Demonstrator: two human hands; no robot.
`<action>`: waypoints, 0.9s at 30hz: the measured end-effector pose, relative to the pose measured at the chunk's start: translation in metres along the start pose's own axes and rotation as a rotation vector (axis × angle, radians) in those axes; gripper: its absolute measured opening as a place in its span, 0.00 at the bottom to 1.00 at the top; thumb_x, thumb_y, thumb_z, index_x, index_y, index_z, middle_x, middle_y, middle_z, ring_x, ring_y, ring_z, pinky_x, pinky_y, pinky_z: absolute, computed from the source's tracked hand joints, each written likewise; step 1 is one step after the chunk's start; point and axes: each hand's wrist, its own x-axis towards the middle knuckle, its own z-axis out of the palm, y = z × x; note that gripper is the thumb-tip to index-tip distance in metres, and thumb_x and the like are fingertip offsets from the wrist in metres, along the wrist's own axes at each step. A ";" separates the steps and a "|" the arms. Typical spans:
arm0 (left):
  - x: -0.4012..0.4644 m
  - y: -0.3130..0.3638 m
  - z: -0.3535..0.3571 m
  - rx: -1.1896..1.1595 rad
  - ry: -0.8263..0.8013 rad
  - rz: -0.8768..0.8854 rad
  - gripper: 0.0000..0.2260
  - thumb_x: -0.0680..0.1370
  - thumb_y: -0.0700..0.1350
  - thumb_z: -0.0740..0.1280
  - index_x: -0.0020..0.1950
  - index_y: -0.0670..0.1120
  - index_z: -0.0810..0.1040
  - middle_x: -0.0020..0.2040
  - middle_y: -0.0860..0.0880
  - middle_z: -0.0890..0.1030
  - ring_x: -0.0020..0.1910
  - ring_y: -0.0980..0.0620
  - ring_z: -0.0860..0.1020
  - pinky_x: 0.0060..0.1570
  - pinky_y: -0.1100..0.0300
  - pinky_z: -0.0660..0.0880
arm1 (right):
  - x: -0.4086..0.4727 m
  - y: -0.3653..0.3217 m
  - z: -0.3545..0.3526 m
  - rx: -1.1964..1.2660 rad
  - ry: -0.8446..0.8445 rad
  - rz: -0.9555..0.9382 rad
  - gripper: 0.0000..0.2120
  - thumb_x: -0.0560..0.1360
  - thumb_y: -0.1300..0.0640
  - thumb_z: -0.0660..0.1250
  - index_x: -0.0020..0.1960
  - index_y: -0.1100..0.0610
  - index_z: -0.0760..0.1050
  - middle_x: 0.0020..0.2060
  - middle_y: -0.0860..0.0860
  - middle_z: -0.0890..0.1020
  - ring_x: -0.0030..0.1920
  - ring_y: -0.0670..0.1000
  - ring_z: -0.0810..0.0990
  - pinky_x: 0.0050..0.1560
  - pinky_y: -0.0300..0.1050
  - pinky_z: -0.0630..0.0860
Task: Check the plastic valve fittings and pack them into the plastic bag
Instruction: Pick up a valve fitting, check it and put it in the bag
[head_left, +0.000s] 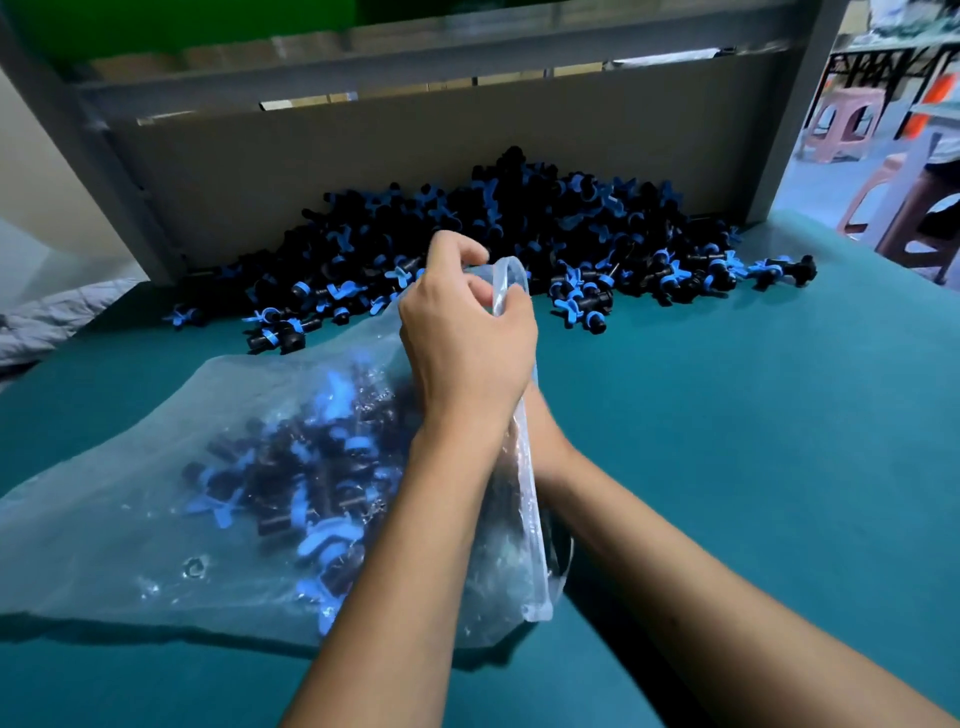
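A clear plastic bag (119, 499) lies on the green table, partly filled with black valve fittings with blue handles (306, 467). My left hand (462, 338) grips the bag's open rim near its top, fingers and thumb curled round the plastic. My right forearm (623, 525) reaches in at the bag's mouth. The right hand itself is hidden behind my left wrist and the bag's rim. A big loose pile of the same fittings (519, 223) is heaped just beyond the bag, against a back panel.
The green table top (727, 415) stretches to the right of the bag. A grey metal frame with a cardboard-coloured back panel (363, 156) closes off the far side. Pink plastic stools (847, 124) stand on the floor at the right.
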 end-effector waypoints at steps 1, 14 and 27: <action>-0.001 -0.002 0.002 0.011 0.011 -0.008 0.10 0.72 0.40 0.71 0.52 0.48 0.77 0.36 0.54 0.78 0.40 0.51 0.77 0.42 0.57 0.70 | 0.005 -0.001 -0.008 -0.007 0.056 0.009 0.18 0.75 0.66 0.64 0.33 0.47 0.70 0.31 0.40 0.73 0.32 0.40 0.68 0.34 0.38 0.70; -0.045 -0.046 0.043 0.291 -0.373 -0.154 0.06 0.77 0.46 0.68 0.40 0.49 0.81 0.47 0.48 0.74 0.43 0.43 0.77 0.45 0.54 0.73 | 0.074 0.057 -0.118 -1.151 0.038 0.221 0.21 0.82 0.44 0.59 0.74 0.44 0.68 0.73 0.54 0.64 0.70 0.62 0.61 0.67 0.59 0.69; -0.040 -0.051 0.052 -0.131 -0.297 -0.291 0.11 0.76 0.43 0.73 0.57 0.50 0.80 0.50 0.50 0.82 0.38 0.46 0.84 0.48 0.47 0.82 | 0.018 0.042 -0.124 -0.256 0.480 0.003 0.03 0.78 0.58 0.69 0.49 0.53 0.76 0.32 0.50 0.81 0.31 0.50 0.75 0.37 0.42 0.71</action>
